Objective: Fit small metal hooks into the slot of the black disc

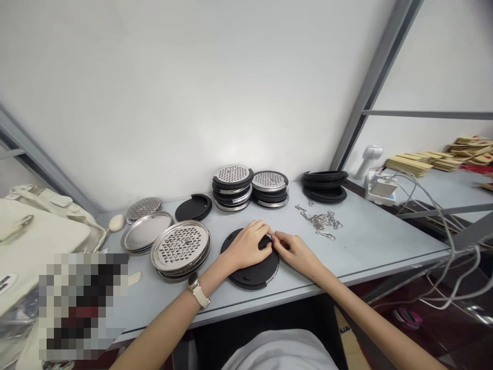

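Observation:
A round black disc (pixel 250 275) lies flat near the table's front edge, with a bit of silver rim at its lower right. My left hand (pixel 252 244) rests over its upper part, fingers bent and closed. At the disc's upper right edge, my right hand (pixel 295 252) pinches with thumb and forefinger, meeting the left fingertips. A tiny shiny piece shows between the fingertips, too small to make out. To the right lies a pile of metal clips (pixel 321 221).
Perforated metal discs (pixel 180 245) and plain metal plates (pixel 148 231) stand at left. Behind are two stacks of black-rimmed discs (pixel 233 174), (pixel 269 181), a black disc (pixel 193 208) and black rings (pixel 324 193). A white bag (pixel 42 231) is far left; cables (pixel 449 257) hang right.

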### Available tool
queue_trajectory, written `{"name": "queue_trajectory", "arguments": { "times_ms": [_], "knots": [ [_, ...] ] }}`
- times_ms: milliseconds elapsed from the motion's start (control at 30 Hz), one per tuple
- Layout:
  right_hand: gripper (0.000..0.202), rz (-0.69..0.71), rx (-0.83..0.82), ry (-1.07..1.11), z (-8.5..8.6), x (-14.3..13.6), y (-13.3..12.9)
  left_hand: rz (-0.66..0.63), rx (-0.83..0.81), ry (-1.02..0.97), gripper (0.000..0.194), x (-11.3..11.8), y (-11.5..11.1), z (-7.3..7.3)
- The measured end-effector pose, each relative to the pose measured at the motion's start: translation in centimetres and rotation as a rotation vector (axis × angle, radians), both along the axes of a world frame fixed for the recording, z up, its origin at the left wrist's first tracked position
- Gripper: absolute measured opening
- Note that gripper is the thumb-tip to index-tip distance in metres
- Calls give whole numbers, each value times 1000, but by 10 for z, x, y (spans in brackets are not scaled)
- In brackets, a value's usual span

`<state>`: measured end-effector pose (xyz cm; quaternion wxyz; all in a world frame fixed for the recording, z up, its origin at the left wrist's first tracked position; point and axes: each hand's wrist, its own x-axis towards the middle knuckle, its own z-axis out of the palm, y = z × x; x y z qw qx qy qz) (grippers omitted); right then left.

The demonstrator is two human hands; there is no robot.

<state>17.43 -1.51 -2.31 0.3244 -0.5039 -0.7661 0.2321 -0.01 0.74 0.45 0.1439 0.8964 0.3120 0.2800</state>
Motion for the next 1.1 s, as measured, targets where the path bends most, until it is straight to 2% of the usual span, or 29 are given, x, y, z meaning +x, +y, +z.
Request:
{"name": "queue_trajectory", "arguments": {
  "times_ms": [267, 900, 1100],
  "knots": [
    [23, -19, 13, -19, -1, 0, 0, 11, -7, 22, 16, -1, 1, -2],
    [30, -9, -2, -5, -1, 0, 1, -44, -99, -79, 24, 1, 0, 1],
    [25, -21, 4, 24, -1, 0, 0, -36, -118, -81, 25, 1, 0, 1]
  ]
}}
